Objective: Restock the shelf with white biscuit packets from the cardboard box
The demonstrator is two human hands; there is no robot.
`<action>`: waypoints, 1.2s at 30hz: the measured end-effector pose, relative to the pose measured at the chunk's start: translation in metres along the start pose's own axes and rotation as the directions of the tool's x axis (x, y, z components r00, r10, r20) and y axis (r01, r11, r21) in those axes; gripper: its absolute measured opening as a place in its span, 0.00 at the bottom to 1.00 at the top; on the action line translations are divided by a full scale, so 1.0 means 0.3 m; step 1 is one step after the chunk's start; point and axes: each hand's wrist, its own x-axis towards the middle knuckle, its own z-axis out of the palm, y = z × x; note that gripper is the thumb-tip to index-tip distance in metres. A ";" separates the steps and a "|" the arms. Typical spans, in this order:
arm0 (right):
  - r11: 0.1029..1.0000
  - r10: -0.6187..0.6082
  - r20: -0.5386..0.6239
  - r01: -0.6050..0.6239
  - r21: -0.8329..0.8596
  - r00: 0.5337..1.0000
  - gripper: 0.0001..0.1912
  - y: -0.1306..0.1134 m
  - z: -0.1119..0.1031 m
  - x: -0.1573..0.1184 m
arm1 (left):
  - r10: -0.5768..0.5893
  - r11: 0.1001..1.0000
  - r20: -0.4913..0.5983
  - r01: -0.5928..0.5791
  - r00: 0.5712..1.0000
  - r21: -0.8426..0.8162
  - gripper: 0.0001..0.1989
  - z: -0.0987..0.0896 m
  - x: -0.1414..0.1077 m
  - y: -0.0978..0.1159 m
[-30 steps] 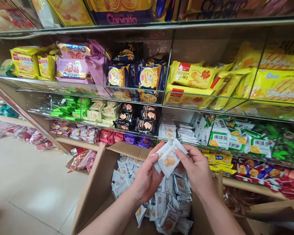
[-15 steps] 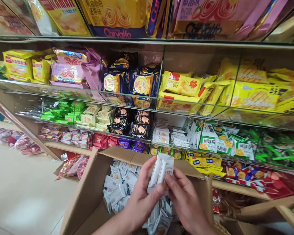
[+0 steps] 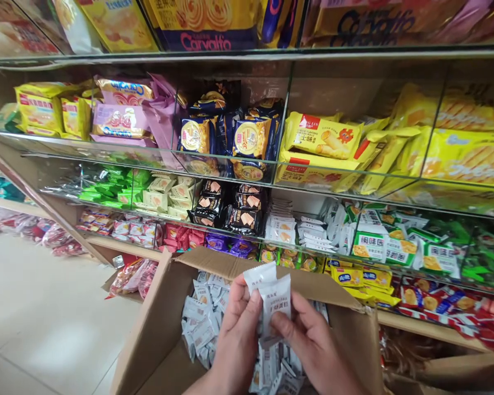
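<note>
Small white snack packets (image 3: 276, 304) are pinched in front of me, overlapping one another above an open cardboard box (image 3: 148, 334). My left hand (image 3: 239, 323) is closed on a white packet (image 3: 260, 274) at the left, its thumb against the wrapper. On the other side, my right hand (image 3: 313, 334) grips the front packet, thumb pressed on its printed face. Beneath both hands, many similar loose white packets (image 3: 201, 321) fill part of the box. My wrists and palms hide some of them.
Behind the box rise glass-fronted shelves (image 3: 230, 159) of wrapped snacks. White packets stand in a row (image 3: 280, 225) in a compartment just beyond the box. Yellow packs (image 3: 321, 137) sit one shelf higher. Tiled floor (image 3: 45, 323) lies at left.
My hands have turned the packets so their printed faces show, and the packets now fan apart, one in each hand. The shelf scene has shifted slightly right in view.
</note>
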 end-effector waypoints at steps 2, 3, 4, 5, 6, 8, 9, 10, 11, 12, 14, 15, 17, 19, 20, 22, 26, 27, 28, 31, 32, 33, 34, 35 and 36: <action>0.995 0.006 0.038 -0.002 -0.097 0.999 0.21 -0.026 -0.018 0.012 | -0.014 0.997 -0.035 0.016 0.999 0.081 0.18 -0.011 -0.001 -0.004; 0.986 -0.002 0.037 0.008 -0.168 0.999 0.20 -0.047 -0.040 0.025 | 0.021 0.989 -0.009 -0.020 1.000 0.147 0.18 -0.016 -0.001 0.002; 0.968 -0.024 0.018 0.028 -0.251 1.000 0.20 -0.074 -0.073 0.046 | 0.083 0.969 0.053 -0.093 0.995 0.230 0.18 -0.022 0.000 0.014; 0.937 -0.067 -0.013 0.059 -0.345 0.998 0.20 -0.107 -0.113 0.074 | 0.162 0.924 0.140 -0.200 0.977 0.327 0.18 -0.031 0.001 0.034; 0.887 -0.132 -0.054 0.094 -0.451 0.990 0.20 -0.141 -0.158 0.112 | 0.241 0.846 0.235 -0.323 0.942 0.425 0.17 -0.044 0.005 0.059; 0.739 -0.276 -0.097 0.146 -0.658 0.956 0.20 -0.207 -0.247 0.212 | 0.355 0.600 0.390 -0.526 0.850 0.602 0.16 -0.080 0.021 0.126; 0.642 -0.305 -0.093 0.132 -0.755 0.948 0.20 -0.232 -0.284 0.269 | 0.384 0.453 0.453 -0.592 0.805 0.667 0.16 -0.104 0.035 0.164; 0.525 -0.285 -0.063 0.101 -0.845 0.956 0.20 -0.249 -0.311 0.328 | 0.393 0.305 0.512 -0.634 0.764 0.711 0.15 -0.130 0.054 0.203; 0.399 -0.228 -0.013 0.081 -0.913 0.974 0.20 -0.258 -0.328 0.384 | 0.389 0.155 0.567 -0.658 0.726 0.737 0.14 -0.158 0.076 0.241; 0.283 -0.144 0.040 0.080 -0.956 0.989 0.20 -0.259 -0.335 0.437 | 0.372 0.017 0.604 -0.656 0.704 0.754 0.13 -0.184 0.102 0.278; 0.125 0.021 0.134 0.130 -0.984 0.991 0.19 -0.241 -0.326 0.522 | 0.356 -0.214 0.616 -0.580 0.703 0.786 0.12 -0.230 0.155 0.341; 0.083 0.080 0.167 0.160 -0.984 0.983 0.18 -0.226 -0.315 0.553 | 0.358 -0.295 0.604 -0.528 0.712 0.797 0.11 -0.248 0.180 0.364; 0.032 0.141 0.189 0.187 -0.982 0.972 0.15 -0.191 -0.293 0.596 | 0.368 -0.404 0.588 -0.445 0.721 0.799 0.10 -0.273 0.217 0.389; -0.031 0.179 0.187 0.196 -0.980 0.966 0.13 -0.160 -0.280 0.616 | 0.355 -0.475 0.600 -0.415 0.717 0.776 0.10 -0.287 0.236 0.387; -0.060 0.192 0.183 0.198 -0.978 0.964 0.13 -0.148 -0.277 0.621 | 0.353 -0.503 0.613 -0.409 0.707 0.762 0.10 -0.290 0.239 0.379; -0.108 0.209 0.171 0.197 -0.974 0.963 0.14 -0.132 -0.277 0.625 | 0.364 -0.541 0.636 -0.401 0.681 0.739 0.11 -0.294 0.240 0.355; -0.178 0.229 0.126 0.169 -0.969 0.965 0.17 -0.127 -0.277 0.632 | 0.432 -0.563 0.659 -0.386 0.616 0.731 0.10 -0.298 0.243 0.319; -0.190 0.231 0.114 0.160 -0.969 0.966 0.18 -0.130 -0.275 0.635 | 0.445 -0.563 0.666 -0.392 0.599 0.728 0.10 -0.301 0.246 0.314; -0.200 0.233 0.104 0.152 -0.968 0.967 0.18 -0.134 -0.273 0.638 | 0.458 -0.560 0.673 -0.400 0.580 0.726 0.10 -0.304 0.250 0.312; -0.217 0.226 0.071 0.121 -0.969 0.972 0.21 -0.144 -0.263 0.646 | 0.476 -0.556 0.688 -0.419 0.548 0.718 0.10 -0.314 0.256 0.309; -0.222 0.217 0.058 0.107 -0.969 0.975 0.21 -0.145 -0.260 0.648 | 0.468 -0.563 0.691 -0.417 0.552 0.714 0.10 -0.316 0.256 0.309; -0.226 0.202 0.046 0.092 -0.970 0.978 0.21 -0.144 -0.256 0.650 | 0.459 -0.570 0.691 -0.411 0.558 0.711 0.09 -0.316 0.255 0.309; -0.231 0.182 0.035 0.077 -0.970 0.983 0.22 -0.140 -0.252 0.651 | 0.451 -0.578 0.689 -0.402 0.567 0.710 0.09 -0.315 0.253 0.309; -0.235 0.159 0.026 0.063 -0.970 0.987 0.23 -0.136 -0.249 0.652 | 0.446 -0.584 0.686 -0.394 0.575 0.710 0.09 -0.312 0.251 0.309; -0.237 0.133 0.020 0.052 -0.970 0.991 0.24 -0.131 -0.245 0.653 | 0.442 -0.587 0.684 -0.389 0.581 0.710 0.09 -0.310 0.249 0.309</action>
